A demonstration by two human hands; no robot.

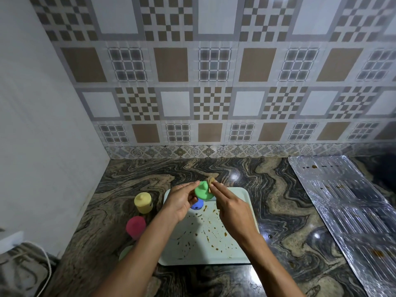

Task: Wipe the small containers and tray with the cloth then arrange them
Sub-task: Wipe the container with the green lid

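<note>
My left hand (182,200) holds a small green container (203,190) above the far end of a pale tray (242,251). My right hand (229,202) pinches a small tan cloth (211,181) against the green container's right side. The tray is spattered with brown stains. A blue container (197,205) stands on the tray, partly hidden under my left hand. On the counter left of the tray stand a yellow container (143,202) and a red container (135,227). A pale green container (125,251) peeks out beside my left forearm.
The marbled stone counter (289,200) runs to a patterned tile wall behind and a plain white wall at left. A foil-covered sheet (347,211) with brown spots lies at the right. A white cord and fabric (23,266) sit at the lower left.
</note>
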